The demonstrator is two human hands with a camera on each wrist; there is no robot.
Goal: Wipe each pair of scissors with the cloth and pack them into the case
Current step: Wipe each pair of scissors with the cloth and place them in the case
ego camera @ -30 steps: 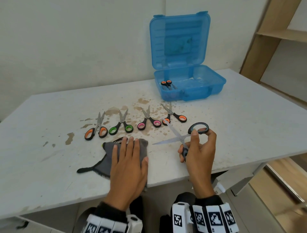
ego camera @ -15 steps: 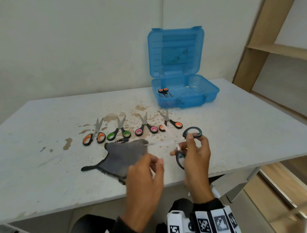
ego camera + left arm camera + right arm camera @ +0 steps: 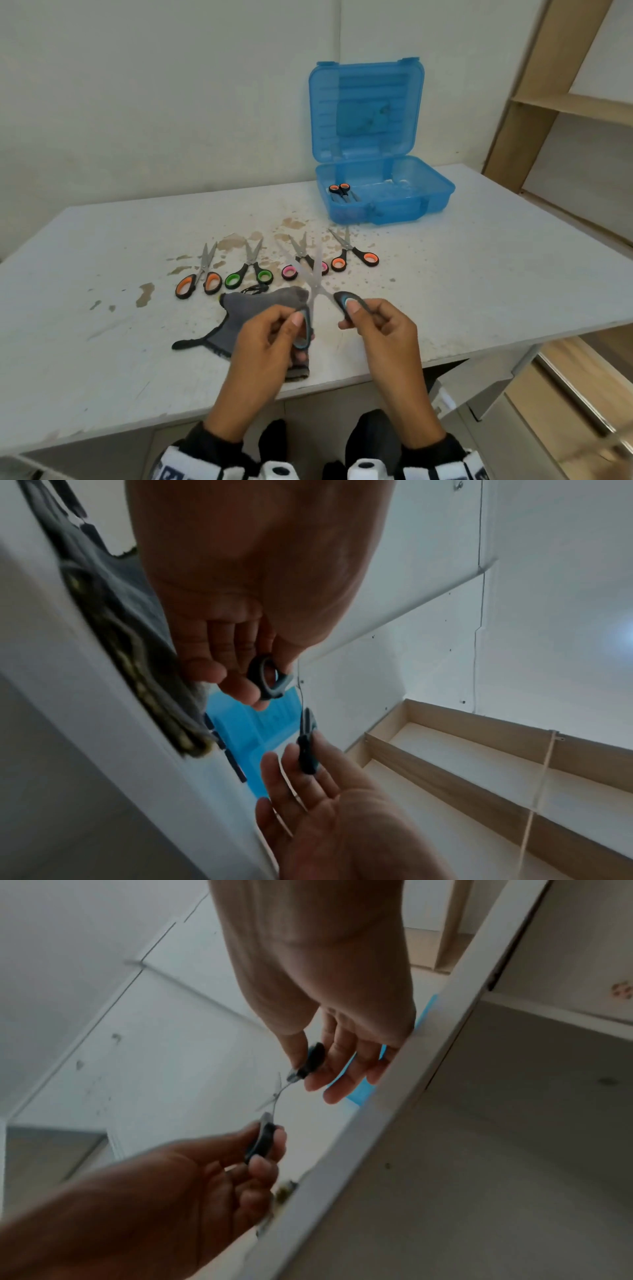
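Scissors case [image 3: 383,202], blue, lid up, at counter [image 3: 102,359] rear, one orange-handled pair [image 3: 340,191] inside. Grey cloth [image 3: 250,308] in front of case. Blue-grey scissors [image 3: 317,291] spread open above cloth: left hand [image 3: 263,346] fingers [image 3: 240,688] pinch one handle, right hand [image 3: 383,332] pinches the other.

Soft, even light on the head view — wrist views dimmer, blurred, edges bent by wide-angle distortion.

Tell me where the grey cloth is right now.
In the head view the grey cloth lies on the white table near its front edge, below the row of scissors, partly behind the left hand.
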